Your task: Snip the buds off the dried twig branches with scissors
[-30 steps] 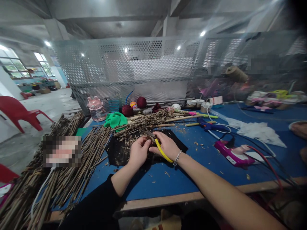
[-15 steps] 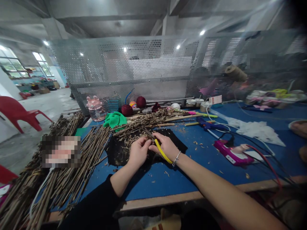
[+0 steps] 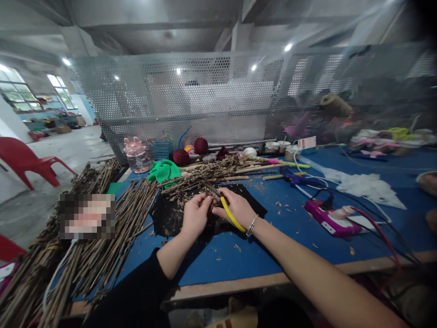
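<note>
My right hand [image 3: 235, 209] is closed around what look like scissors [image 3: 228, 210] with a yellow handle. Their dark blades point up and left, over the dried plant bits. My left hand [image 3: 195, 214] is closed in a pinch, its fingertips close to those of my right hand. Something small and brownish is between the fingertips, too hidden to name. Both hands are above a black cloth [image 3: 167, 216] strewn with dry scraps. Just beyond them lies a heap of dried plant stems [image 3: 208, 169].
Bundled dry stalks [image 3: 116, 228] cover the left side. Behind stand a green cloth [image 3: 164, 171], a pink-lidded jar [image 3: 135, 155] and dark red yarn balls [image 3: 200, 146]. To the right are a blue glue gun [image 3: 297, 177], a purple power strip [image 3: 332, 221] with cords, and white plastic [image 3: 372, 187].
My left hand has shifted slightly left and its fingertips have lifted a little. My right hand and the scissors have turned only slightly.
</note>
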Available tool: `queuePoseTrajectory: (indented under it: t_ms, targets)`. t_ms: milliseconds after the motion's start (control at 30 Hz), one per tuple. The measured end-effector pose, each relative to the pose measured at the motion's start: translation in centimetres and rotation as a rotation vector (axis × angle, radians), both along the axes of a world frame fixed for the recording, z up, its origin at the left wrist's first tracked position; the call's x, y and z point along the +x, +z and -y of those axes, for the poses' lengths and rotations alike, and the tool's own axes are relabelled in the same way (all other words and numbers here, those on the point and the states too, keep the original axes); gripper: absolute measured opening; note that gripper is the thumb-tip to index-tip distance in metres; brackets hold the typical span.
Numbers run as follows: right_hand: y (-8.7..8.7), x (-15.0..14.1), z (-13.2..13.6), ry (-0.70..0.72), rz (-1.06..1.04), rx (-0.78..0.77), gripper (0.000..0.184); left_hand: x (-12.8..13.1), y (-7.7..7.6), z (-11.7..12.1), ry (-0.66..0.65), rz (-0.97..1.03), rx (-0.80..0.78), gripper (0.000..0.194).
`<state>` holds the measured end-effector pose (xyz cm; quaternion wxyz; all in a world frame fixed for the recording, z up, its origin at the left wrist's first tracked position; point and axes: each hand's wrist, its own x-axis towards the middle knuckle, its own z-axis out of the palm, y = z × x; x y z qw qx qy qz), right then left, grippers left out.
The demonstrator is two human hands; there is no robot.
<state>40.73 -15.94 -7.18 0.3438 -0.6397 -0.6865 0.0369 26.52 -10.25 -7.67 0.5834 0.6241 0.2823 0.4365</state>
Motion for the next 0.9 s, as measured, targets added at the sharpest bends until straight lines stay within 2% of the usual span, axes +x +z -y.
queuePoseTrajectory:
  t_ms: [167,333,433,567,733,900]
  targets:
    - [0.0,-0.1,0.0,0.067,0.049,0.0,0.053,0.0,0.2,0.2,-0.024,0.01,-0.042,0.021]
    - [0.0,-0.2,0.0,0.089,-0.024,-0.001,0.04,-0.1,0.2,0.1,-0.005,-0.063,0.021,0.021]
    - [0.1,-0.2,0.0,0.07,-0.062,0.021,0.038,0.1,-0.2,0.0,0.021,-0.037,0.045,0.021]
    - [0.1,-0.2,-0.1,0.031,-0.093,0.047,0.036,0.3,-0.3,0.0,0.033,0.023,-0.06,0.023]
    - [0.1,-0.1,-0.1,-0.018,-0.064,0.009,0.03,0.2,0.5,0.2,0.033,0.078,-0.211,0.026]
    - [0.1,-0.1,0.0,-0.011,0.045,-0.034,0.047,0.1,0.5,0.0,0.049,0.143,-0.271,0.032]
